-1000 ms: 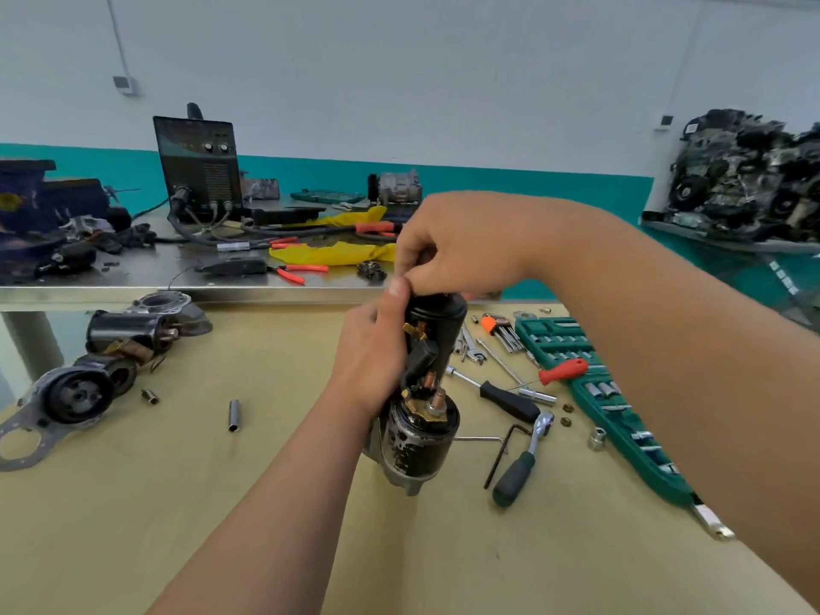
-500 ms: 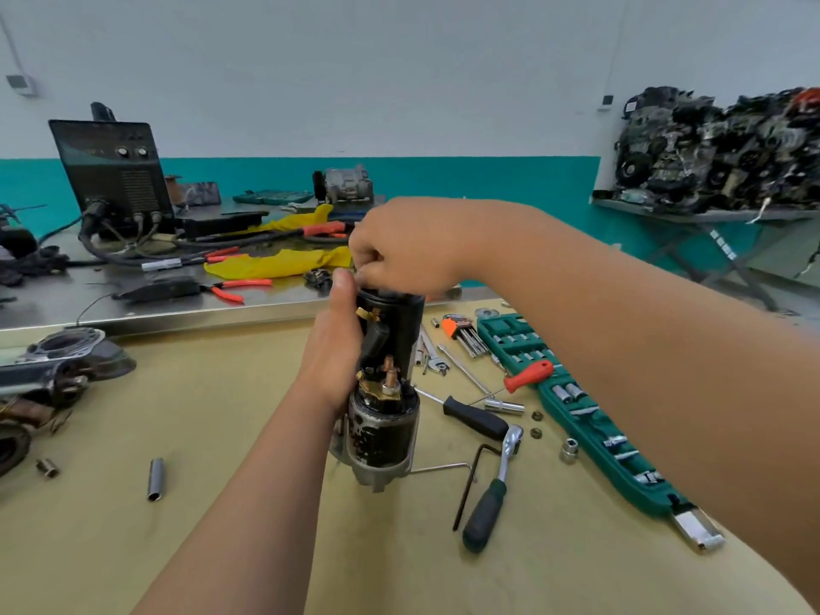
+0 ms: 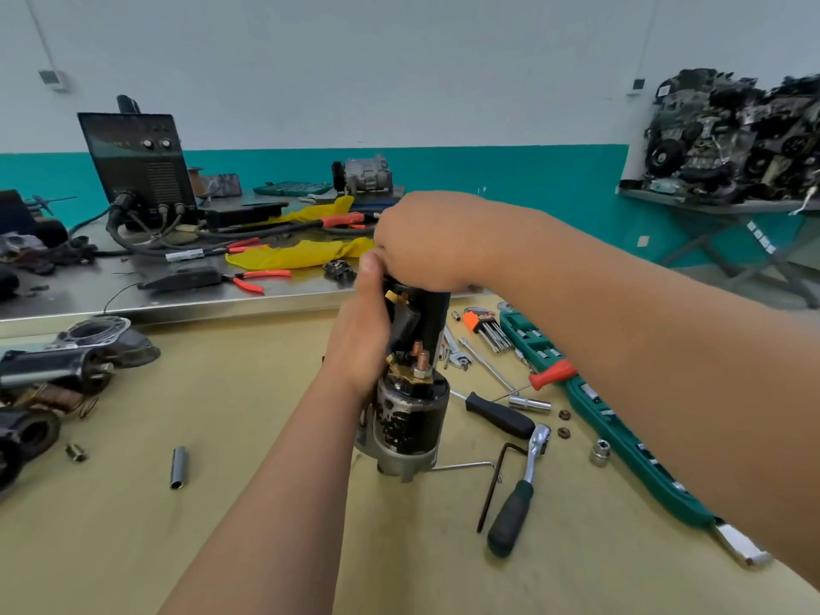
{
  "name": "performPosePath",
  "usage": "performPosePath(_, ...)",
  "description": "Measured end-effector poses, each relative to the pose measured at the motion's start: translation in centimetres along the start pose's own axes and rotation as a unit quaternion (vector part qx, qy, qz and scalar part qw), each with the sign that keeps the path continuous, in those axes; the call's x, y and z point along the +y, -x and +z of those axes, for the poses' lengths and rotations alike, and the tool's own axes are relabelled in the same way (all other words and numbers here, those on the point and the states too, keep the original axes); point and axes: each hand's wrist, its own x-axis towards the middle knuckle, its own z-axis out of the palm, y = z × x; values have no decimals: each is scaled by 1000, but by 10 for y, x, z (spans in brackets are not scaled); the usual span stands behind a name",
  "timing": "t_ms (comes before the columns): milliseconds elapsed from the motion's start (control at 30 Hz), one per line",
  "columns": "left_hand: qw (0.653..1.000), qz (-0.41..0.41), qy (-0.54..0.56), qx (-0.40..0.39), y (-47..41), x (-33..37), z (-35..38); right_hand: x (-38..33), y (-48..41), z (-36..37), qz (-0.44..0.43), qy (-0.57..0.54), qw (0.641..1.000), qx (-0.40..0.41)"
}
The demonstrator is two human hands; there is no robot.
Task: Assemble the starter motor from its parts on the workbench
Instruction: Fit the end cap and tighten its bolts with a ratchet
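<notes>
**Motor stood on end, both hands on it**

The tan workbench (image 3: 133, 526) carries everything, and the work sits in the middle of it, straight in front of the person. The starter motor (image 3: 410, 419) stands upright there, nose down on the board, its copper studs facing up. Standing it that way, I'd guess, lets the bench take the weight and leaves the top end free to work on.

The left hand (image 3: 361, 344) is wrapped round the side of the motor, fingers closed on the dark body and thumb pointing up along it. It looks like the steadying hand. The right hand (image 3: 426, 241) comes over the top, fingers curled down onto the upper end and gripping it (whether there's a small part under them I cannot tell, the knuckles hide it). My guess is it is seating or turning something at the cap.

Off to the left lie loose housings (image 3: 66, 370), well apart from the motor. To the right a green tool case (image 3: 639, 459) lies open, within the right arm's reach. Nearer the motor are a ratchet (image 3: 517, 494), a black-handled screwdriver (image 3: 497, 415) and a bent key (image 3: 490, 481). Two small nuts (image 3: 563, 432) sit beside the ratchet head, probably waiting for the studs.
</notes>
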Motion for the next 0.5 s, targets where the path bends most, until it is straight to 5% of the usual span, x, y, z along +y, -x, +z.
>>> performPosePath(100,1000,10,-2,18,3,0,1,5,8,9,58,-100,991,60)
performPosePath(200,999,-47,27,5,2,-1,-6,25,36,37,155,-276,938,140)
performPosePath(367,994,-80,74,-14,-1,-6,-23,43,87,126,334,-303,892,-42)
performPosePath(500,993,-81,83,-25,-3,-13,-42,34,102,153,339,-319,882,-78)
